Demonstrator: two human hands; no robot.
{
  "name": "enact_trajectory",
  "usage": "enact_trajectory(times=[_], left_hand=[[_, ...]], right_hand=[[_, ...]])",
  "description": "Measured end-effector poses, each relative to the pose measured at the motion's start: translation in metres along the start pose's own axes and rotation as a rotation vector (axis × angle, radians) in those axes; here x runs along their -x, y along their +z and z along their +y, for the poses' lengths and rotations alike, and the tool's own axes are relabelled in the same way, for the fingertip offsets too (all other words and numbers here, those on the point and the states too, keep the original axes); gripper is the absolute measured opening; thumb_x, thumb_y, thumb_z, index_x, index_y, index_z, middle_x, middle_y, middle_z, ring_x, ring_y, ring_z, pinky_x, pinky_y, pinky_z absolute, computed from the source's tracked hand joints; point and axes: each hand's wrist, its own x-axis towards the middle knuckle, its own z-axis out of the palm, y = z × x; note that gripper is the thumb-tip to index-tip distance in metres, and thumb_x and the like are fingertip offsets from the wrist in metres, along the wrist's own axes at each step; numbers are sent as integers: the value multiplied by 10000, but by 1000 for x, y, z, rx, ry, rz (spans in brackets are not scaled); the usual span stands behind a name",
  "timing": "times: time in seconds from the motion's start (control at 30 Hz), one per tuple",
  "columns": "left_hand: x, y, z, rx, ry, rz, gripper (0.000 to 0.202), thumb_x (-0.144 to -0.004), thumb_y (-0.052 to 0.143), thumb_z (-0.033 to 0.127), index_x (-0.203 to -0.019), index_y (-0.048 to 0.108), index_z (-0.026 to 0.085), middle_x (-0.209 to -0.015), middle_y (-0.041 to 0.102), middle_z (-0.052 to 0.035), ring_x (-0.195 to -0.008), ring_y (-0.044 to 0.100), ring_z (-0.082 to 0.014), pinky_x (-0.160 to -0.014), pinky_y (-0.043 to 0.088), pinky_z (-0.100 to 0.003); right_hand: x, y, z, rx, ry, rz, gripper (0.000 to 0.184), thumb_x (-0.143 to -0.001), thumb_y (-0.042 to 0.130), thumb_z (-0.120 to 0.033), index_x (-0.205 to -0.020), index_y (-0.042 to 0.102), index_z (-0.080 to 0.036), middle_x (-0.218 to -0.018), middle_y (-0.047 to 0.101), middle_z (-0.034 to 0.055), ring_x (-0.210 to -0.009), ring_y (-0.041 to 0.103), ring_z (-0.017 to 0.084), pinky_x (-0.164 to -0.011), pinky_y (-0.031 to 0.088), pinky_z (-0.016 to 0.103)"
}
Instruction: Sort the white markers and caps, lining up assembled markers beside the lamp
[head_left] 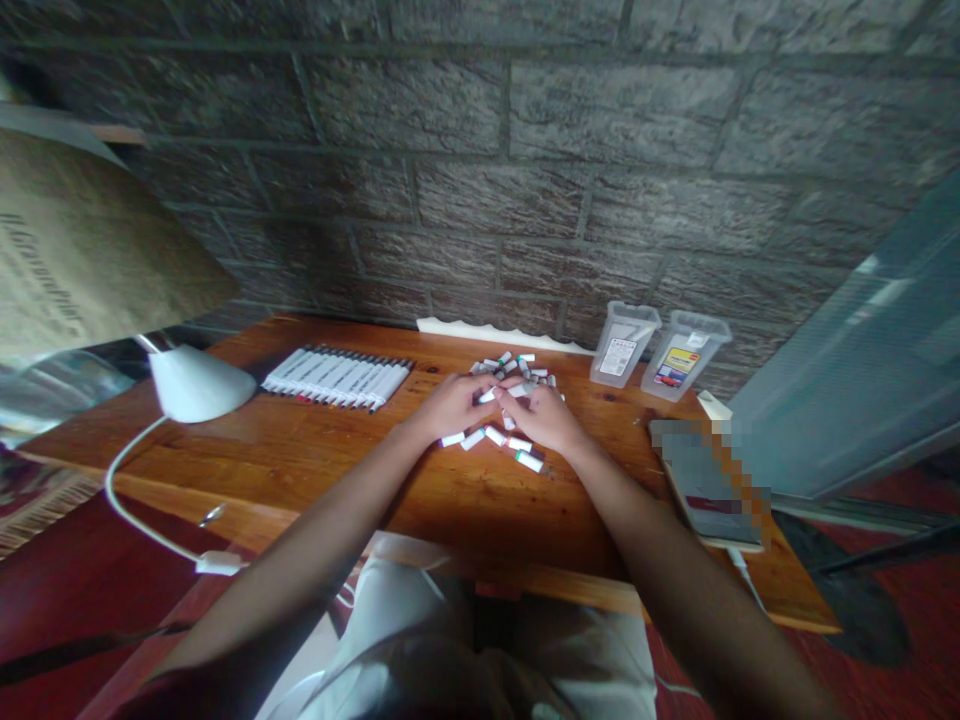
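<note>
My left hand (455, 403) is closed in a pinch around a short white marker cap (489, 394) above the middle of the wooden table. Close beside it, my right hand (541, 410) grips another white marker cap (520, 389), the fingertips of both hands almost touching. Loose white caps with coloured ends lie behind the hands, and several more are scattered in front, among them a green-ended cap (529, 461) and a red-ended cap (519, 444). The fingers partly hide the middle of the pile. To the left, a row of white markers (337, 380) lies side by side.
A lamp base (199, 383) stands at the left under a large shade (90, 240). Two clear plastic containers, a left one (621, 345) and a right one (686, 357), stand at the back right. A tablet-like device (705, 480) with a cable lies near the right edge.
</note>
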Motion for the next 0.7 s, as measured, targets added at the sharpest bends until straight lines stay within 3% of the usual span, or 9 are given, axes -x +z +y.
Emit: enact_trajectory(times=[0.2, 0.33, 0.43, 0.57, 0.7], left_hand=[[0, -2, 1, 0, -46, 52, 283, -903, 509, 394, -987, 675, 180, -862, 709, -16, -729, 626, -136, -678, 434, -210], [-1, -1, 1, 44, -80, 100, 360, -889, 523, 452, -1115, 625, 191, -1039, 708, -41, -832, 664, -163, -751, 465, -230], [-1, -1, 1, 69, -117, 103, 394, -878, 534, 484, -1126, 608, 186, -1012, 715, -38, -820, 672, -163, -754, 472, -234], [-1, -1, 0, 18, -97, 69, 328, -884, 531, 468, -975, 665, 183, -938, 722, -27, -810, 660, -161, -748, 458, -233], [-1, -1, 0, 36, -64, 61, 313, -894, 523, 444, -967, 675, 182, -958, 719, -28, -838, 649, -159, -760, 453, -227]], right_hand=[[-3, 0, 2, -137, 80, 74, 307, -908, 476, -454, -949, 642, -200, -661, 665, -4, -592, 629, 144, -581, 461, 231], [-2, -1, -2, -34, 81, 126, 356, -916, 461, -463, -788, 648, -190, -574, 638, -1, -584, 623, 145, -587, 432, 229], [-1, 0, -3, 81, 96, 187, 451, -915, 451, -486, -625, 617, -183, -549, 623, 15, -588, 616, 151, -553, 386, 229], [0, 1, -2, 145, 91, 233, 475, -908, 456, -505, -610, 634, -180, -585, 647, 28, -608, 626, 160, -543, 366, 231], [0, 0, -2, 147, 137, 244, 468, -906, 459, -514, -647, 668, -186, -634, 685, 41, -658, 657, 178, -600, 408, 238]])
